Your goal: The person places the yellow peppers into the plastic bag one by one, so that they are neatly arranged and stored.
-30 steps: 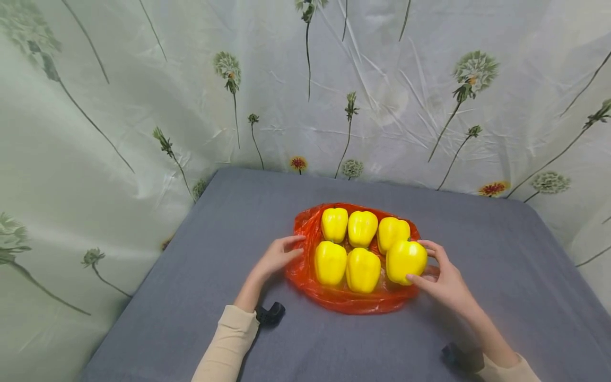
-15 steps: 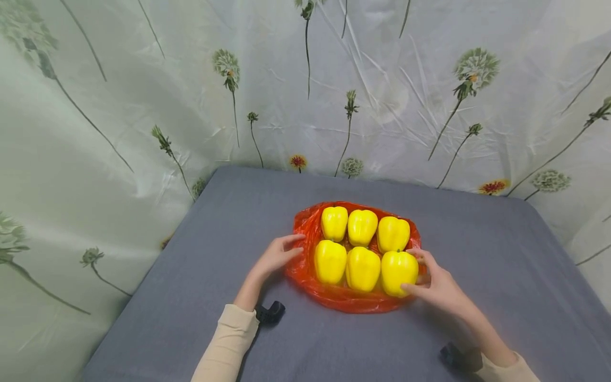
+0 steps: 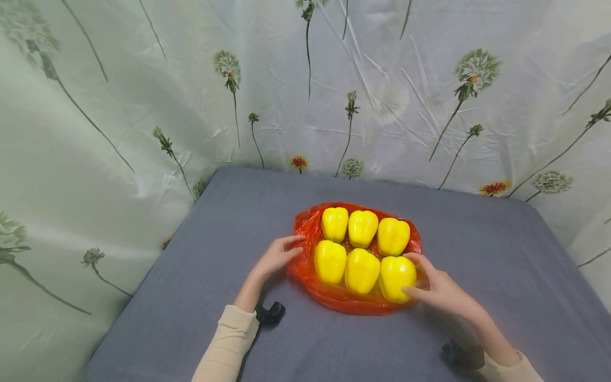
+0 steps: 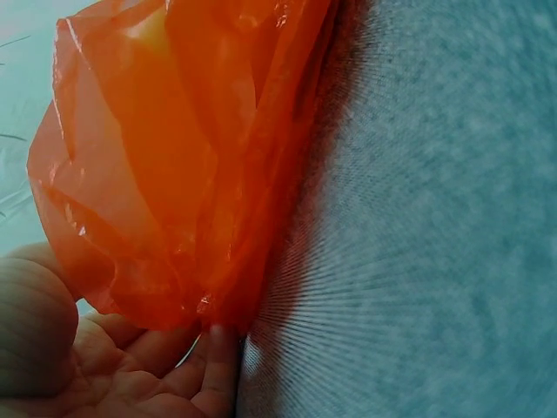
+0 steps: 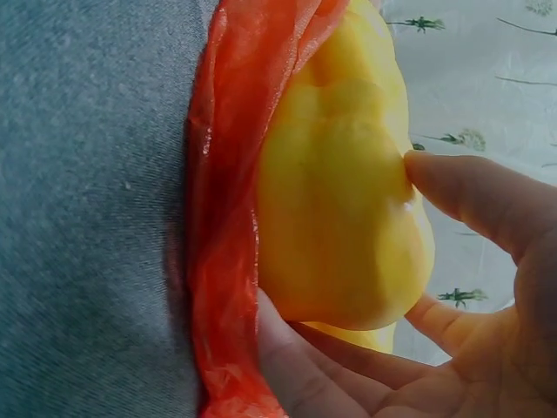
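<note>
A person's right hand (image 3: pixel 441 291) grips a yellow pepper (image 3: pixel 396 278) at the near right corner of an orange bag (image 3: pixel 334 300), thumb on the pepper's near side and fingers curved over its far side. In the right wrist view the thumb (image 5: pixel 474 196) and fingers wrap the pepper (image 5: pixel 348 209) from both sides, with the bag's edge (image 5: pixel 222 226) gathered just beside it. The forearm runs from the near right of the table (image 3: pixel 215 223) toward the bag, the wrist low over the grey cloth.

The left hand (image 3: pixel 277 257) lies at the bag's left edge, fingers nearly straight and resting against the plastic (the left wrist view shows fingertips (image 4: pixel 218 366) touching the crumpled bag (image 4: pixel 174 165) where it meets the cloth; nothing is pinched as far as can be seen). Its cream sleeve (image 3: pixel 226 342) comes in from the near edge of the table.

Six peppers sit on the bag in two rows of three. The far row (image 3: pixel 363 228) stands toward the table's far edge; the near row holds the gripped pepper at its right end, touching its neighbour (image 3: pixel 361 271). The bag lies about the middle of the table, somewhat right of centre.

A floral curtain (image 3: pixel 143 106) hangs behind and to the left of the table. Dark straps (image 3: pixel 269 313) show at both wrists.
</note>
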`<move>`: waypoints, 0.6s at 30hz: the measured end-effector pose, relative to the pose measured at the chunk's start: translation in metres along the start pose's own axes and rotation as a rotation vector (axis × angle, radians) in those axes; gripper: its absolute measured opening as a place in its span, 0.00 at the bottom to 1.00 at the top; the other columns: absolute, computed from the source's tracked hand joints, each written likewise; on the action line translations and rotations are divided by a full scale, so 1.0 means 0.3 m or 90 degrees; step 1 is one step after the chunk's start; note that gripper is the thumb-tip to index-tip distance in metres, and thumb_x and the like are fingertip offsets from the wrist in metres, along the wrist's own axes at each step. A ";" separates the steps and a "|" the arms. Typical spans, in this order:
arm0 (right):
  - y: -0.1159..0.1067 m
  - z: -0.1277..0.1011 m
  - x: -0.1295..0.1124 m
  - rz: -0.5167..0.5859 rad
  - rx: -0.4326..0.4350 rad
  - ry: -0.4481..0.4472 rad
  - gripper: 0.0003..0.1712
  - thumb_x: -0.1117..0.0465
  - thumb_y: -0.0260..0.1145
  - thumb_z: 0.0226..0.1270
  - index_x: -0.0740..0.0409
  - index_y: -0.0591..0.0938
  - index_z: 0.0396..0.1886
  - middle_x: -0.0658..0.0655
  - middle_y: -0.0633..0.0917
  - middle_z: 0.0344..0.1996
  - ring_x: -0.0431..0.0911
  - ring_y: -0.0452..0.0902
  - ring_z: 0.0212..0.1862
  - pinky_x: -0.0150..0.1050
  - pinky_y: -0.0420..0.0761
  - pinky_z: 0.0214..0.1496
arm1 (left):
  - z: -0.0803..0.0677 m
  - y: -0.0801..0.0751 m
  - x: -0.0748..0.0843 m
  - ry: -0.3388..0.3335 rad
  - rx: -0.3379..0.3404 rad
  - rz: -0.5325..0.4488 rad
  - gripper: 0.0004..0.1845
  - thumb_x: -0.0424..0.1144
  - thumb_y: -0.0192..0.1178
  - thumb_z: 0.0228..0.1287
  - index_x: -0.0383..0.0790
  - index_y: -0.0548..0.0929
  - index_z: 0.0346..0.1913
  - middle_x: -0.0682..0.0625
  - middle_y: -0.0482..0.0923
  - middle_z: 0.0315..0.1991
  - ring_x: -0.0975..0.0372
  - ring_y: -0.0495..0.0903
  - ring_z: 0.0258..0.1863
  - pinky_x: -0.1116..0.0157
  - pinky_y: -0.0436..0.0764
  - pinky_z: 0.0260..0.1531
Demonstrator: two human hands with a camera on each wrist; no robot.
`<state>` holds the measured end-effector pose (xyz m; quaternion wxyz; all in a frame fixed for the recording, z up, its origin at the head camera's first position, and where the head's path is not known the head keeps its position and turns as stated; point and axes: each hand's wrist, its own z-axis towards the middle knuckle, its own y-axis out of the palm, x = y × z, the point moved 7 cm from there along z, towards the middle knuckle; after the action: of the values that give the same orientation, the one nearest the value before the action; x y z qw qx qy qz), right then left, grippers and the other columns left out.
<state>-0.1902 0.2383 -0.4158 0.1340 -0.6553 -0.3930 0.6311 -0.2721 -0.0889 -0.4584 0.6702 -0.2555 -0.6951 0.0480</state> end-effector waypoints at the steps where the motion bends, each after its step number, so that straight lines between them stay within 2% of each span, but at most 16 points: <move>1: 0.000 0.001 -0.001 -0.001 -0.004 -0.001 0.42 0.52 0.67 0.57 0.52 0.56 0.66 0.68 0.75 0.56 0.53 0.79 0.48 0.46 0.84 0.44 | 0.001 0.000 0.001 0.004 -0.001 0.003 0.21 0.37 0.55 0.65 0.41 0.75 0.60 0.42 0.73 0.63 0.50 0.70 0.64 0.51 0.70 0.63; 6: -0.007 0.008 -0.004 -0.018 -0.020 0.005 0.42 0.50 0.66 0.59 0.53 0.56 0.68 0.69 0.74 0.58 0.53 0.77 0.49 0.45 0.83 0.44 | -0.001 -0.003 0.023 0.016 -0.019 -0.010 0.22 0.37 0.53 0.67 0.38 0.72 0.63 0.39 0.72 0.63 0.48 0.71 0.62 0.51 0.71 0.62; 8: -0.015 0.008 -0.006 -0.035 -0.020 0.012 0.41 0.48 0.64 0.61 0.54 0.56 0.68 0.69 0.73 0.59 0.54 0.76 0.51 0.47 0.82 0.46 | 0.006 -0.007 0.030 0.016 -0.031 -0.021 0.23 0.38 0.52 0.67 0.38 0.71 0.64 0.39 0.71 0.64 0.48 0.72 0.60 0.52 0.74 0.60; 10: -0.028 0.009 -0.016 -0.059 -0.015 0.014 0.41 0.46 0.62 0.62 0.55 0.57 0.69 0.70 0.71 0.61 0.57 0.74 0.53 0.50 0.82 0.47 | 0.016 -0.017 0.042 0.024 -0.044 -0.005 0.24 0.39 0.52 0.67 0.39 0.69 0.65 0.39 0.69 0.65 0.48 0.73 0.59 0.52 0.74 0.59; 11: -0.036 0.009 -0.023 -0.070 -0.010 0.012 0.40 0.45 0.61 0.63 0.56 0.58 0.69 0.70 0.71 0.62 0.57 0.73 0.54 0.51 0.81 0.48 | 0.030 -0.022 0.033 0.025 -0.046 0.008 0.25 0.40 0.52 0.67 0.41 0.68 0.66 0.40 0.69 0.65 0.49 0.73 0.59 0.53 0.75 0.59; 13: -0.059 0.010 -0.039 -0.089 0.007 0.003 0.39 0.45 0.60 0.64 0.57 0.60 0.69 0.69 0.71 0.63 0.58 0.73 0.55 0.53 0.80 0.50 | 0.043 -0.041 0.053 0.031 -0.056 0.053 0.26 0.41 0.53 0.67 0.41 0.67 0.67 0.40 0.68 0.66 0.48 0.72 0.60 0.52 0.74 0.60; 18: -0.139 0.014 -0.085 -0.128 0.041 -0.027 0.36 0.48 0.60 0.65 0.62 0.63 0.66 0.70 0.73 0.60 0.55 0.79 0.47 0.47 0.83 0.42 | 0.079 -0.105 0.147 0.086 -0.098 0.209 0.27 0.41 0.52 0.67 0.35 0.65 0.67 0.36 0.67 0.65 0.45 0.72 0.60 0.50 0.73 0.59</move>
<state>-0.2058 0.2469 -0.3702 0.2093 -0.5941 -0.4390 0.6407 -0.3026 -0.0912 -0.4078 0.6772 -0.4184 -0.5992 0.0859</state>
